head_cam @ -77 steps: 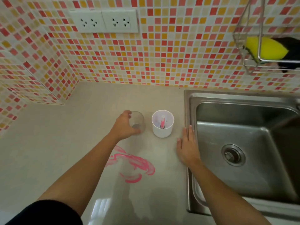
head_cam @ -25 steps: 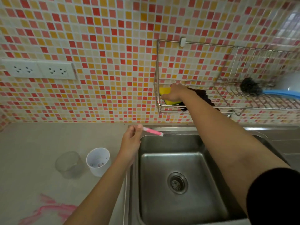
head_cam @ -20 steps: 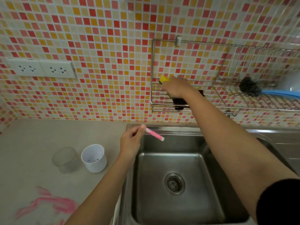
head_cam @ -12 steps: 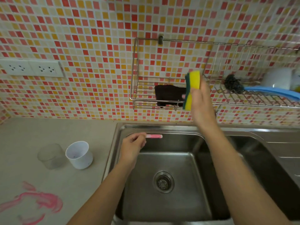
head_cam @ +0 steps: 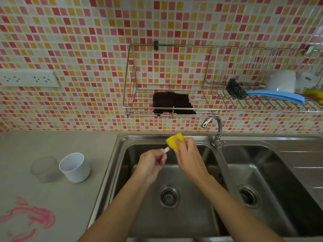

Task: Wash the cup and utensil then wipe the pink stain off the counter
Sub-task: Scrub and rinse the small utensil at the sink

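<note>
Two hands: both up over the left sink basin (head_cam: 174, 220), meeting near its back edge, roughly 12 o'clock from the drain (head_cam: 169, 196).
Left hand (head_cam: 151, 162): fingers pinched shut on the pink utensil (head_cam: 166, 150); only the tip pokes out, pointing toward 1 o'clock.
Right hand (head_cam: 187, 157): fingers curled tight round the yellow sponge (head_cam: 174, 141), which looks squashed a bit; sponge sits right at the utensil tip, touching or nearly, can't quite tell.
White cup (head_cam: 74, 167): upright on the counter (head_cam: 52, 198), at 9 o'clock from the hands, near the sink's left rim but not touching it.
Clear cup (head_cam: 44, 169): just beside the white one at its 9 o'clock, blurry, hard to see if they touch.
Pink stain (head_cam: 35, 217): smeared on the counter at 7 o'clock from the cups, running off the left edge of view.
Room to move: bare counter between the cups and the stain, and between the stain and the sink rim; basin floor under the hands is open.
Faucet (head_cam: 215, 131): on the back ledge between the two basins, spout pointing toward 10 o'clock, at 2 o'clock from the right hand, near it but apart.
Wire rack (head_cam: 129, 107): on the tiled wall above the sink, dark cloth (head_cam: 172, 103) lying in it, hanging through the front edge a little.
Right side of rack: steel scrubber (head_cam: 235, 88) with a blue handle, white cup tipped on its side.
Outlets (head_cam: 29, 79): on the wall at 10 o'clock, well clear of everything.
</note>
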The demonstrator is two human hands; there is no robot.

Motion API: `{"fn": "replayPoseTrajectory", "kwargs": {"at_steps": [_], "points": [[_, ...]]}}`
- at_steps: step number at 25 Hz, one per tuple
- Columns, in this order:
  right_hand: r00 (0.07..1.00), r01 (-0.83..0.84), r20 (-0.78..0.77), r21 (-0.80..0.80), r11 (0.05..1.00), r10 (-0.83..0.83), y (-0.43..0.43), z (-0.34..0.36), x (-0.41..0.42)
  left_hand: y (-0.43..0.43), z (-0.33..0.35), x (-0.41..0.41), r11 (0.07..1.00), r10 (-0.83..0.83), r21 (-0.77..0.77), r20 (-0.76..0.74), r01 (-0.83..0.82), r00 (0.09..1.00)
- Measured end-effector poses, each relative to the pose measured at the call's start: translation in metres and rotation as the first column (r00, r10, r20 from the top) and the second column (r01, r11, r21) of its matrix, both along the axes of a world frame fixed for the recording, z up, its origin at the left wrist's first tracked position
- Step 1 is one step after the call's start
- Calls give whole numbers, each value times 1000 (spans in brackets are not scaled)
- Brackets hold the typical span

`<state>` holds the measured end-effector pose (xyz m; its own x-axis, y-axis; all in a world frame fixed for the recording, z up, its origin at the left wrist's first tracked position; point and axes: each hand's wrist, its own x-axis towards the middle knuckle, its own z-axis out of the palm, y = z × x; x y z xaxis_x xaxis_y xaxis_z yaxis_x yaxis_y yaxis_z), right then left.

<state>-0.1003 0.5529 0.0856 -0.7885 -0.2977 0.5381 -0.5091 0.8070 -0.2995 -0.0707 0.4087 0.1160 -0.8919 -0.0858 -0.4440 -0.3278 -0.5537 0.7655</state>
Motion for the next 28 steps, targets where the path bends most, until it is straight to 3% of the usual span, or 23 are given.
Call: {"fn": "replayPoseTrajectory", "kwargs": {"at_steps": [4,6,7,8,9,10,11,12,13,15,17,21,24,26,28], "points": [[998,2,-60,34,999,0,4,2,-4,9,0,-2,997,17,72,37,-20,999],[1000,5,-18,45,999,-4,4,-1,-3,12,-2,-3,999,18,47,18,-19,1000],[999,38,27,-8,999,-38,5,0,-5,14,-4,-3,999,16,-35,-23,-17,1000],[995,69,71,-50,996,-65,7,1,-5,15,-8,-3,977,4,-211,-105,-26,994],[994,65,96,-50,997,-60,9,1,-6,14,-13,-3,874,-44,-480,-234,-76,971],[995,38,97,-22,999,-36,12,0,-6,11,-19,-3,646,-155,-735,-391,-206,907],[995,27,96,-3,1000,-27,16,-1,-6,8,-27,-3,398,-326,-833,-519,-383,790],[994,42,103,-20,999,-40,20,-2,-7,5,-35,-5,221,-496,-816,-565,-534,659],[991,67,118,-52,996,-61,21,-1,-5,2,-41,-6,109,-620,-764,-553,-636,557],[993,49,112,-46,998,-43,22,-2,-1,-1,-50,-8,-15,-726,-650,-515,-760,455],[997,7,80,-1,1000,-7,24,-5,1,-4,-51,-7,-59,-762,-586,-496,-808,416],[991,89,108,-91,992,-79,27,-3,1,-5,-53,-10,-79,-771,-537,-501,-840,392],[998,25,64,-46,999,-22,24,-5,5,1,-49,-12,-45,-714,-547,-567,-836,410],[992,101,91,-107,989,-92,24,-3,3,7,-50,-12,-20,-685,-573,-589,-819,429],[992,99,87,-108,989,-90,22,-4,3,12,-49,-12,86,-611,-656,-629,-750,481]]}}
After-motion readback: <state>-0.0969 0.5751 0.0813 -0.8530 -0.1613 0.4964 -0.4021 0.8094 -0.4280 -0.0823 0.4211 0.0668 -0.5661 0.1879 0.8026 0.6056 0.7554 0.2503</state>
